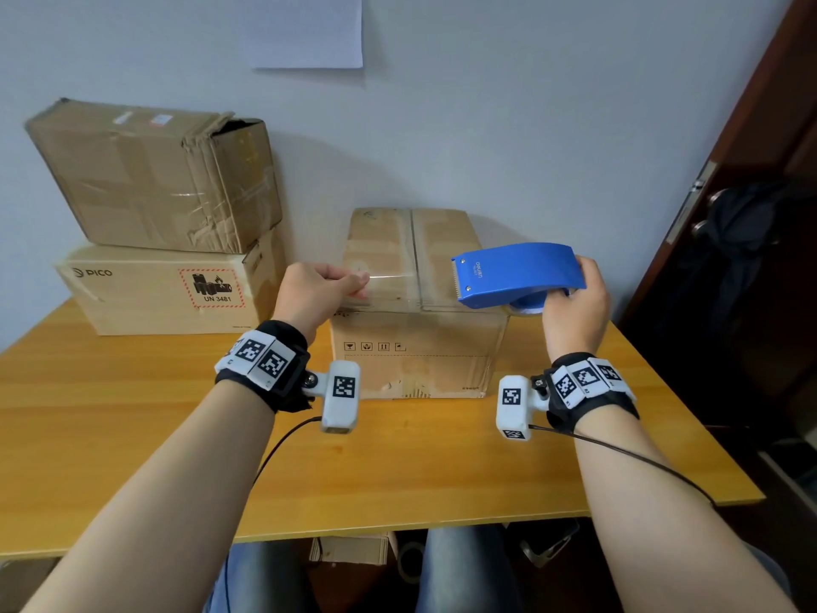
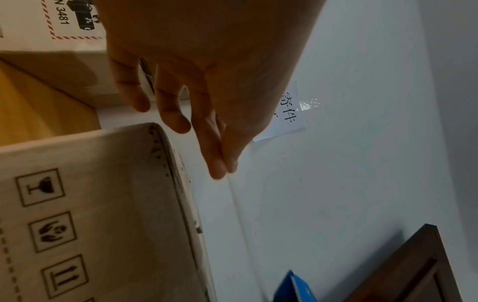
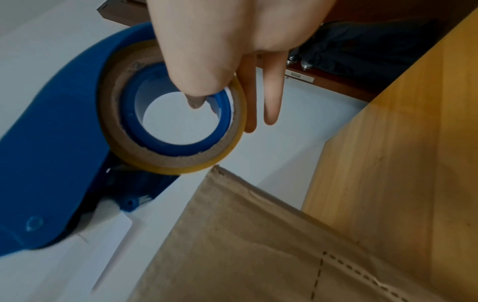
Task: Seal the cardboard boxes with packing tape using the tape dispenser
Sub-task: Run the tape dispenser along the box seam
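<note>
A closed cardboard box (image 1: 420, 347) stands in the middle of the wooden table (image 1: 132, 413). My right hand (image 1: 574, 303) holds the blue tape dispenser (image 1: 517, 274) above the box's right top edge, thumb hooked into the tape roll's core (image 3: 181, 114). A strip of clear tape (image 1: 398, 285) stretches left from the dispenser's teeth across the box top. My left hand (image 1: 318, 289) pinches the free end of the tape (image 2: 232, 183) between thumb and forefinger, over the box's left top edge (image 2: 168, 163).
Two more cardboard boxes are stacked at the back left: a PICO box (image 1: 168, 294) below, a worn taped box (image 1: 154, 174) on top. A white wall with a paper sheet (image 1: 305, 28) lies behind. A dark wooden door (image 1: 729, 214) stands at the right.
</note>
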A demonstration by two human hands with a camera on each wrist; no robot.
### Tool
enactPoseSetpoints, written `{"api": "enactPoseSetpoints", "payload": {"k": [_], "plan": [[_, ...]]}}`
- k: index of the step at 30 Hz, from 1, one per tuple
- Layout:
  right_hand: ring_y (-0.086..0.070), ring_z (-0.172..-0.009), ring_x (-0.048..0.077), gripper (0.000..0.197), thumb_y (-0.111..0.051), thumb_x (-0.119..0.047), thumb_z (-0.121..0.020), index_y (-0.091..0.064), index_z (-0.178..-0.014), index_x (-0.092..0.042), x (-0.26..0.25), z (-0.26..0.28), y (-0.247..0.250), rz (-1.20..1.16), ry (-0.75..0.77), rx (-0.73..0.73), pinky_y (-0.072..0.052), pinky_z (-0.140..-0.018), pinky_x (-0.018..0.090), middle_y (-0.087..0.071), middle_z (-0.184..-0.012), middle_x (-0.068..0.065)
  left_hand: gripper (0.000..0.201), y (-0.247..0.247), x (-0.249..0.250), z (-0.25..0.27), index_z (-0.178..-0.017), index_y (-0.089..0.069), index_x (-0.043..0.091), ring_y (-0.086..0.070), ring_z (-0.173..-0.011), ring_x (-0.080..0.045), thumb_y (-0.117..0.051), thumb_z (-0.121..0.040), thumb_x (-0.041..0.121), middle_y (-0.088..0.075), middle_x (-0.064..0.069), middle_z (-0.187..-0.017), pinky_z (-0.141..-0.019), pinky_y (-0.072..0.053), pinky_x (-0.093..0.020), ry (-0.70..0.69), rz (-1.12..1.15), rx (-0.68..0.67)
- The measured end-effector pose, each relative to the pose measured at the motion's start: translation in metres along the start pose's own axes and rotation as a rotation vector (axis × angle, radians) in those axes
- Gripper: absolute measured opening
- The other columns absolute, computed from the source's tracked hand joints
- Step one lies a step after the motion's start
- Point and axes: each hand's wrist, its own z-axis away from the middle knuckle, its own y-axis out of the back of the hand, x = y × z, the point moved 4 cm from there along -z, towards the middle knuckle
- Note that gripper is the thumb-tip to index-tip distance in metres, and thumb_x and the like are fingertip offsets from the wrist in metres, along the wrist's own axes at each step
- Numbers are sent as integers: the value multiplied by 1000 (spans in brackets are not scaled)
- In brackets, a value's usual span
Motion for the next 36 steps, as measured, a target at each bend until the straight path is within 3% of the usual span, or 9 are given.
{"api": "enactPoseSetpoints", "payload": {"k": [3,7,12,17,21,26,31,33,36], "plan": [[-61,-92,17,30,-53,-3,-93,-64,-117,-17,8,-3,12,-42,-54,69,-48,-72,30,-67,-104,-2,21,15,-6,-6,-72,-76,15,-58,-74,-1,-81,-82,32,-70,12,-74,-70,-43,-23,9,-2,60],[-60,-94,17,28,-53,-2,-94,-65,-117,-13,21,-4,20,-68,-103,129,-45,-74,28,-68,-108,3,22,30,-15,-10,-81,-77,10,-51,-67,-2,-79,-84,32,-68,10,-75,-81,-42,-30,43,29,57],[-61,-94,15,27,-53,-2,-95,-64,-117,-12,25,1,21,-135,-117,168,-41,-66,16,-65,-104,-1,25,25,-11,-4,-79,-78,8,-47,-44,5,-76,-86,31,-65,9,-67,-56,-36,-19,-21,-9,111],[-61,-95,14,28,-54,-4,-96,-64,-120,-13,25,2,23,-141,-101,181,-42,-68,18,-66,-106,-2,29,25,-15,2,-74,-78,10,-42,-36,2,-75,-86,36,-70,-1,-68,-50,-33,-23,-91,-11,171],[-63,-99,18,26,-55,-6,-96,-65,-119,-15,27,3,22,-140,-107,169,-46,-73,27,-67,-107,-1,28,25,-19,7,-74,-76,12,-44,-40,1,-75,-87,37,-68,-1,-66,-51,-35,-22,-111,-25,212],[-64,-99,19,26,-55,-7,-96,-65,-119,-15,30,3,21,-115,-110,165,-46,-73,27,-68,-109,2,28,26,-19,10,-73,-75,13,-46,-45,-1,-74,-87,38,-70,-4,-67,-56,-40,-23,-139,-13,232],[-58,-91,14,28,-54,-3,-95,-67,-117,-14,30,6,24,-74,-162,187,-42,-72,26,-61,-101,-7,26,26,-19,16,-70,-75,17,-55,-54,2,-73,-88,36,-72,5,-66,-59,-45,-24,-134,9,229],[-59,-91,15,28,-54,-3,-94,-67,-117,-14,34,7,24,-75,-178,193,-42,-71,26,-64,-101,-5,26,24,-20,18,-67,-74,20,-59,-63,-6,-73,-88,35,-71,8,-62,-63,-49,-24,-119,26,224],[-61,-91,20,26,-53,-4,-94,-67,-115,-12,38,7,24,-45,-180,182,-41,-68,25,-68,-104,4,25,22,-20,22,-66,-72,22,-58,-60,1,-72,-89,33,-68,16,-57,-63,-46,-20,-133,6,204]]}}
